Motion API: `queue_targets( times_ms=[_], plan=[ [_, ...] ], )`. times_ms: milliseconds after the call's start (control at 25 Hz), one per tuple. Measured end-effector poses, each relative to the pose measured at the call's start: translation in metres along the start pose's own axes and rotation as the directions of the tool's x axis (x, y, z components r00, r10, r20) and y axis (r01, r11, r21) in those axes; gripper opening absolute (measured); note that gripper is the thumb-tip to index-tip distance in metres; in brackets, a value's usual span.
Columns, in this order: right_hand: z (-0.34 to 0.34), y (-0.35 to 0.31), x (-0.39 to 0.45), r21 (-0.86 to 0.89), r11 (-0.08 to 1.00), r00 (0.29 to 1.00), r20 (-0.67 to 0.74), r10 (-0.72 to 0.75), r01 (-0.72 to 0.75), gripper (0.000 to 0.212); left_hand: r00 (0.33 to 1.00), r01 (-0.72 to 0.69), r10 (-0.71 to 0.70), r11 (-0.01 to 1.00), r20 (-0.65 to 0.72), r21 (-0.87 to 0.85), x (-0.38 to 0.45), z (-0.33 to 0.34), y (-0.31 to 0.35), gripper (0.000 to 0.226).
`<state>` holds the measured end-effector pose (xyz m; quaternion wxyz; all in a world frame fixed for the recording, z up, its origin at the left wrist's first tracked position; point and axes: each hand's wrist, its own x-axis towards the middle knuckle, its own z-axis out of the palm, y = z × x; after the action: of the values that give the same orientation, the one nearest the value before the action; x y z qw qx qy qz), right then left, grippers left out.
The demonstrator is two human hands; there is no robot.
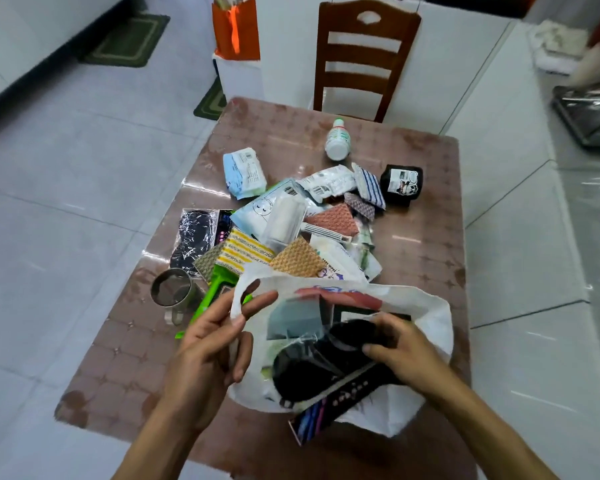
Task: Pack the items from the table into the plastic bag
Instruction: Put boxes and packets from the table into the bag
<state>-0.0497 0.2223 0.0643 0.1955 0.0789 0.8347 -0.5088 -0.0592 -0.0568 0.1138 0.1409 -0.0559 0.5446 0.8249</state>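
A white plastic bag [426,317] lies open on the near part of the table. My left hand [208,344] pinches the bag's left handle and holds the mouth open. My right hand [402,351] grips a black packaged item [312,372] that lies partly inside the bag, its dark card end sticking out toward me. Beyond the bag lies a pile of items: a lint roller [284,220], a razor [326,232], patterned cloths [297,261], a blue-white wipes pack [244,172], a black roll [401,183] and a white bottle [338,138].
A metal mug [172,294] and a green packet [219,285] sit at the left by my left hand. The brown patterned table [426,244] has a wooden chair [364,57] at its far end. An orange bag [236,29] stands on the tiled floor.
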Motion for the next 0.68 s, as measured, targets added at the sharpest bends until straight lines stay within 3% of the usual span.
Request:
queue_targets(
  times_ms=[40, 120, 200, 240, 320, 360, 400, 440, 480, 600, 680],
  plan=[
    [0.014, 0.012, 0.001, -0.029, 0.999, 0.997, -0.068, 0.033, -0.035, 0.026, 1.000, 0.017, -0.017, 1.000, -0.007, 0.000, -0.001, -0.002, 0.001, 0.044],
    [0.014, 0.018, 0.003, 0.200, 0.977, 0.961, -0.251, 0.119, -0.068, 0.024, 0.999, 0.035, -0.034, 0.999, -0.005, 0.016, -0.002, -0.004, 0.004, 0.045],
    [0.006, 0.013, 0.008, 0.314, 0.947, 0.955, -0.255, 0.149, -0.064, 0.020, 0.999, 0.040, -0.039, 0.998, -0.012, 0.041, -0.002, -0.006, 0.007, 0.043],
    [0.003, 0.010, 0.009, 0.207, 0.976, 0.970, -0.217, 0.113, -0.067, 0.019, 0.999, 0.046, -0.045, 0.998, -0.017, 0.047, 0.000, -0.006, 0.007, 0.041],
    [0.008, 0.002, 0.008, -0.239, 0.967, 0.996, -0.006, 0.087, -0.086, 0.017, 0.998, 0.051, -0.049, 0.997, -0.036, 0.060, 0.005, -0.007, 0.004, 0.032],
    [0.014, -0.002, 0.003, -0.477, 0.874, 0.983, 0.097, 0.155, -0.091, 0.017, 0.998, 0.056, -0.053, 0.996, -0.036, 0.070, 0.007, -0.007, 0.003, 0.025],
    [0.016, -0.008, -0.003, -0.649, 0.756, 0.974, 0.105, 0.200, -0.085, 0.018, 0.997, 0.068, -0.066, 0.995, -0.028, 0.078, 0.008, -0.007, 0.003, 0.025],
    [0.014, -0.018, -0.009, -0.723, 0.686, 0.985, 0.048, 0.165, -0.080, 0.021, 0.996, 0.086, -0.085, 0.993, -0.018, 0.084, 0.009, -0.008, 0.003, 0.035],
    [0.009, -0.036, -0.012, -0.721, 0.689, 0.997, -0.037, 0.067, -0.073, 0.023, 0.994, 0.114, -0.113, 0.990, -0.011, 0.083, 0.010, -0.009, 0.003, 0.045],
    [-0.008, -0.085, 0.027, -0.532, 0.838, 0.929, -0.238, -0.285, 0.121, 0.017, 0.981, 0.187, -0.188, 0.982, 0.058, 0.010, 0.010, -0.010, 0.004, 0.055],
    [-0.003, -0.095, 0.089, -0.440, 0.875, 0.935, -0.180, -0.305, 0.201, 0.014, 0.967, 0.226, -0.223, 0.974, 0.124, -0.012, 0.010, -0.006, 0.007, 0.058]
  ],
)
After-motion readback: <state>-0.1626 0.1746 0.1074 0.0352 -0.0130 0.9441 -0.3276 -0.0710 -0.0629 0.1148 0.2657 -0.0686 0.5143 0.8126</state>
